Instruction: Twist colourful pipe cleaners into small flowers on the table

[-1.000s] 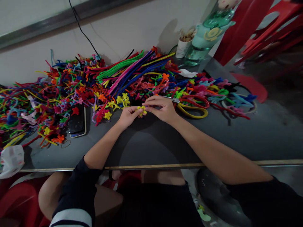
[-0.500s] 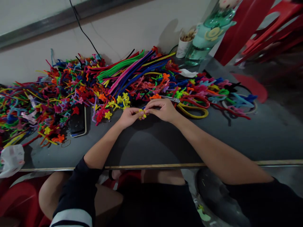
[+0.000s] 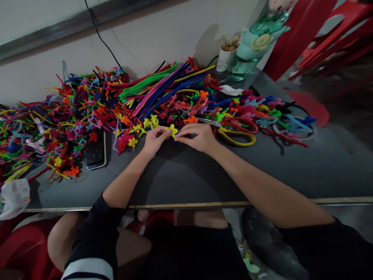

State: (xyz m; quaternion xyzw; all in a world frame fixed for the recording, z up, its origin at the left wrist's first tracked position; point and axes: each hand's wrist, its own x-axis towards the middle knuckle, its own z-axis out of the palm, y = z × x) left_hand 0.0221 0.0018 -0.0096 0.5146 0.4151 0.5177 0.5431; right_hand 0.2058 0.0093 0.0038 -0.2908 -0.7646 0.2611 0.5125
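My left hand (image 3: pixel 154 140) pinches a small yellow pipe-cleaner flower (image 3: pixel 173 130) just above the dark grey table (image 3: pixel 186 179). My right hand (image 3: pixel 198 137) meets it from the right, fingertips touching the same flower. Both hands sit at the near edge of a big heap of coloured pipe cleaners (image 3: pixel 163 89) and finished flowers. Other yellow flowers (image 3: pixel 151 123) lie just left of my left hand.
Scissors with red and yellow handles (image 3: pixel 236 131) lie right of my right hand. A black phone (image 3: pixel 95 151) rests at the left. A paper cup (image 3: pixel 227 54) and a green bottle (image 3: pixel 253 42) stand at the back right. Red plastic chairs (image 3: pixel 329 35) are beyond the table.
Both hands have shifted slightly away from me toward the pile, and the yellow flower now shows more fully between the fingertips.
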